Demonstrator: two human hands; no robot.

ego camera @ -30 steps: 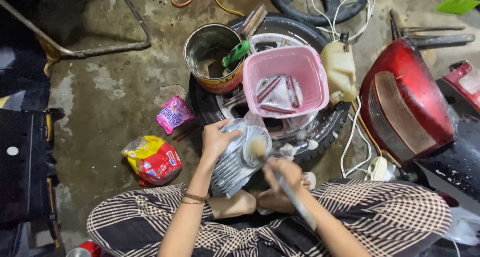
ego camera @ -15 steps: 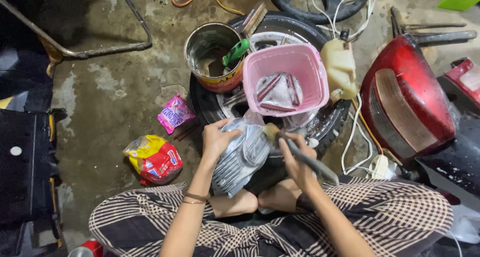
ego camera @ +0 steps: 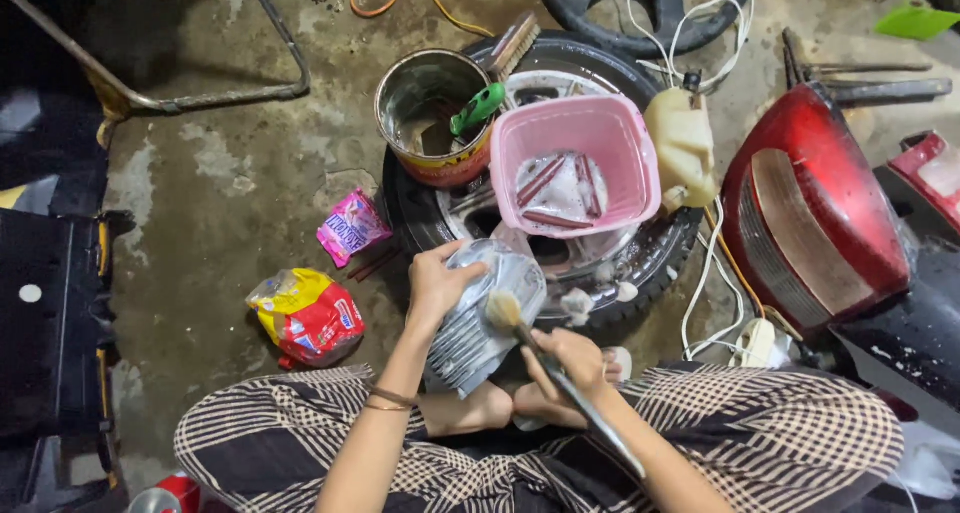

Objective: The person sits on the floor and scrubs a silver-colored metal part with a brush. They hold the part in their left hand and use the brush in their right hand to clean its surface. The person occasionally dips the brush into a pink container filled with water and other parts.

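Observation:
My left hand (ego camera: 436,285) grips a grey finned metal engine part (ego camera: 478,321) and holds it upright over my lap. My right hand (ego camera: 572,365) holds a paintbrush (ego camera: 540,351), whose bristles touch the right side of the finned part. I sit cross-legged in checked trousers (ego camera: 760,423) on the concrete floor. Just beyond the part lies a tyre with its rim (ego camera: 640,263), and on it stands a pink plastic basket (ego camera: 572,163) with soapy water and a few small parts in it.
A metal tin (ego camera: 428,113) with a green-handled tool stands on the tyre. A red tail-light housing (ego camera: 810,213) lies at right, a cream plastic bottle (ego camera: 684,143) beside the basket. A pink sachet (ego camera: 350,227) and a yellow-red packet (ego camera: 306,315) lie on the floor at left.
My right hand has swung the brush from up near the basket back down to the lower right side of the finned part. The left hand keeps its grip.

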